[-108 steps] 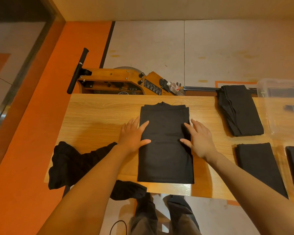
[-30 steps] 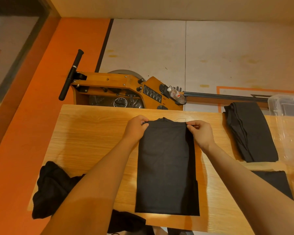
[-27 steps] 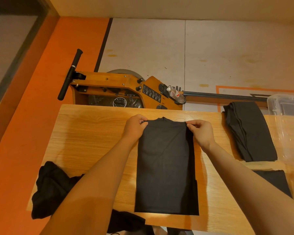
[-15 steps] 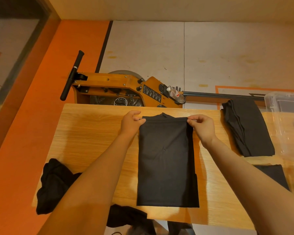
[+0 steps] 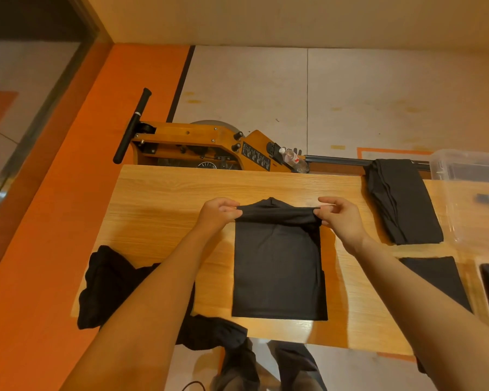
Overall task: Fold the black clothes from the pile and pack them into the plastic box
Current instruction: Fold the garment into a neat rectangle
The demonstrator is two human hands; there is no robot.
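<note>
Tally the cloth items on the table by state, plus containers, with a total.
Garment being folded: 1, black garment pinched by left hand and right hand.
Folded pieces: 2, folded stack and flat folded piece.
Unfolded pile: 1, pile.
Plastic box: 1, plastic box.
Total: 5.

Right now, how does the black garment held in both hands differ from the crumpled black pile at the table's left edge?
The held black garment lies flat as a neat rectangle; the crumpled black pile is bunched. The left hand and right hand pinch the garment's far edge; nothing touches the pile. The pile overhangs the table. Both are black cloth.
</note>
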